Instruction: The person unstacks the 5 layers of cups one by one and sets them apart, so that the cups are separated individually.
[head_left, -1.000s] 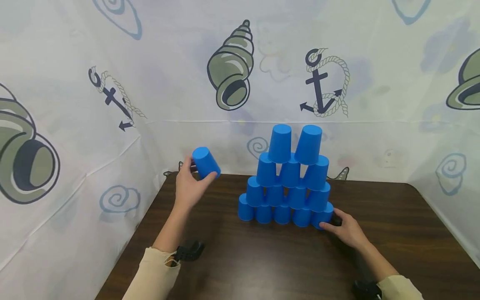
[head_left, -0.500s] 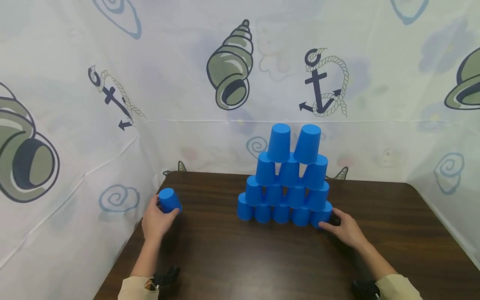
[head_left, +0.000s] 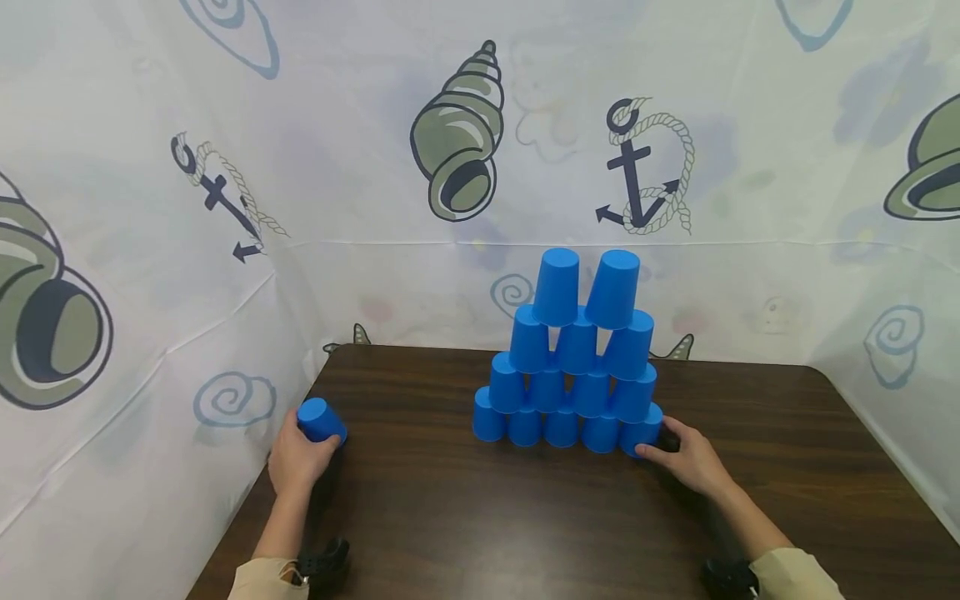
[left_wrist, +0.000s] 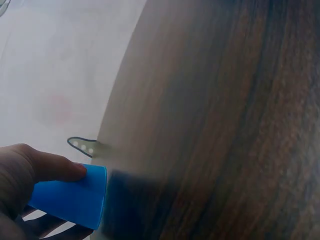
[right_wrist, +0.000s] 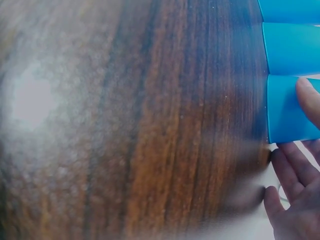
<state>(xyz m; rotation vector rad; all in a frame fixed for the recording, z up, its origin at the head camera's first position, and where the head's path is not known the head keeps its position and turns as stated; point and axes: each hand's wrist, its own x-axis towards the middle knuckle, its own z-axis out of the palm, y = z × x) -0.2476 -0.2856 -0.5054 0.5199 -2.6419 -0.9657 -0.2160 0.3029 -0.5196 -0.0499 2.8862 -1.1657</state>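
At the table's left side my left hand [head_left: 298, 457] holds a blue cup [head_left: 321, 420] between thumb and fingers, its closed end up and slightly tilted. The left wrist view shows the thumb over that cup [left_wrist: 75, 197]. Right of centre stands a four-row stack of upside-down blue cups [head_left: 562, 427], two cups on its top row. My right hand [head_left: 696, 460] grips the bottom row's rightmost cup [head_left: 641, 431], thumb in front and fingers at its side; the right wrist view shows this cup [right_wrist: 290, 110] beside its neighbours.
The dark wooden table [head_left: 465, 517] reaches back to a pale patterned cloth [head_left: 360, 167] that hangs behind it and along both sides. Black bands sit at both wrists.
My left hand has moved left and down with its cup, from beside the stack's upper left to low over the table's left side. My right hand and the stack have stayed put.
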